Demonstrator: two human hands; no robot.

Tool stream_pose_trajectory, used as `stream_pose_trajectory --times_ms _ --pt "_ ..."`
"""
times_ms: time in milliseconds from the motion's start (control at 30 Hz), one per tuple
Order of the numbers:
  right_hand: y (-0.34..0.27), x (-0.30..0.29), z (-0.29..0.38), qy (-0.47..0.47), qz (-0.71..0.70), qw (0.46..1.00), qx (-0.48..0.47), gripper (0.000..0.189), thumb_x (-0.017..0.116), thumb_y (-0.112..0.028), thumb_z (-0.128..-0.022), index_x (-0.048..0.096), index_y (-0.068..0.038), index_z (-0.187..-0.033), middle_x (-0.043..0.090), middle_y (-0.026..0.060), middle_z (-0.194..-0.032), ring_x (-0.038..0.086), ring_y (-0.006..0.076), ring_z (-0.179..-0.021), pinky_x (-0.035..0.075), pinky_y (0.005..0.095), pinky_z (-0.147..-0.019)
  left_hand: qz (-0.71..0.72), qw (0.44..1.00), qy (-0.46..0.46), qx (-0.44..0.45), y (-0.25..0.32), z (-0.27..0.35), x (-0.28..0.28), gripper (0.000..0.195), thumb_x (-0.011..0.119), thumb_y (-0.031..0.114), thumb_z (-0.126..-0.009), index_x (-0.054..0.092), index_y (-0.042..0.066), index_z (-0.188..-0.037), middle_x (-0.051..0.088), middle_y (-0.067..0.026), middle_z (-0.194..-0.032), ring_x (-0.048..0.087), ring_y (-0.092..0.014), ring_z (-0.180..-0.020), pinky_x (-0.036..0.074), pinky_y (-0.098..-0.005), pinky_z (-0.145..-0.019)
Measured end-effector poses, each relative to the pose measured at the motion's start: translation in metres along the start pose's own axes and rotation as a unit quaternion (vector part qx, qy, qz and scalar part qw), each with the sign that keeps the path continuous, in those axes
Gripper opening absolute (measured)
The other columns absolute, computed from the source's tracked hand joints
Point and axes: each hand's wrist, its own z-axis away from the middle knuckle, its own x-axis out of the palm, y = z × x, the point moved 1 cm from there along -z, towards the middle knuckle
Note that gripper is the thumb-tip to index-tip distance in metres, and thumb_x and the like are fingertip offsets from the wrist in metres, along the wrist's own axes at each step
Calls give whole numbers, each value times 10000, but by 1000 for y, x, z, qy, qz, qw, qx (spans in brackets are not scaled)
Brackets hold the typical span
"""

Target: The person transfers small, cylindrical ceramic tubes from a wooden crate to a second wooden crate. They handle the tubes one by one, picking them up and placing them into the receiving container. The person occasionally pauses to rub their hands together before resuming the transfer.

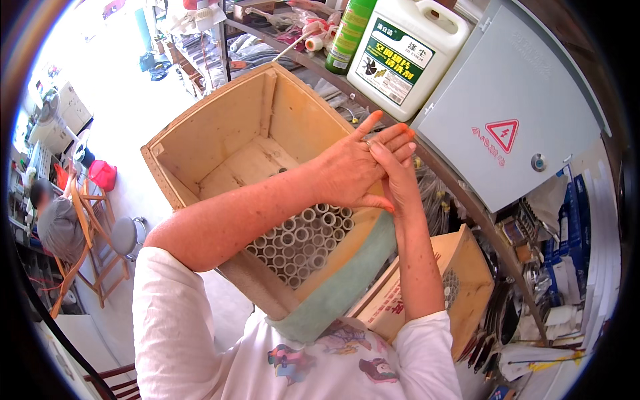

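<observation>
My left hand [345,172] reaches across from the left, its back up and fingers spread, several fingertips stained orange. My right hand [401,182] comes up from below and clasps the left hand's fingers, its thumb across them; its other fingers are mostly hidden. A ring shows between the hands. Beneath my forearms is a deep open wooden box [220,120], tilted in view, its near rim wrapped in green cloth [345,290]. Many short pale tubes [300,237] stand packed on end inside, open ends up. My left forearm hides part of them.
A white jug [405,55] with a printed label and a green spray can [348,37] stand on a metal shelf beside a grey electrical box [505,100]. Another wooden box [465,285] with tubes sits at right. A person [62,225] sits far left, near a stool [127,236].
</observation>
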Motion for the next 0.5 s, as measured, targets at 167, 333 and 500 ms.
stream_pose_trajectory --times_ms 167,333,500 --pt "0 -9 2 2 95 994 59 416 659 -309 -916 597 -5 -1193 627 74 -1114 598 161 -1071 491 308 -906 -28 999 -21 1 -1 2 0 947 435 730 -874 330 18 -1491 349 -148 -1544 256 -299 -1468 44 -551 -1209" --pt "-22 -40 36 -28 276 960 21 447 540 -409 -988 672 5 -1093 691 73 -1007 639 137 -900 515 280 -793 -57 998 22 17 -4 1 3 781 527 598 -911 409 41 -1446 451 -148 -1473 360 -297 -1415 104 -552 -1199" --pt "-59 -85 104 72 401 913 -3 362 544 -311 -997 678 11 -1097 701 67 -998 646 132 -934 500 287 -873 -87 996 -3 3 -6 2 3 574 656 389 -879 536 56 -1331 544 -113 -1367 473 -244 -1313 207 -503 -1173"
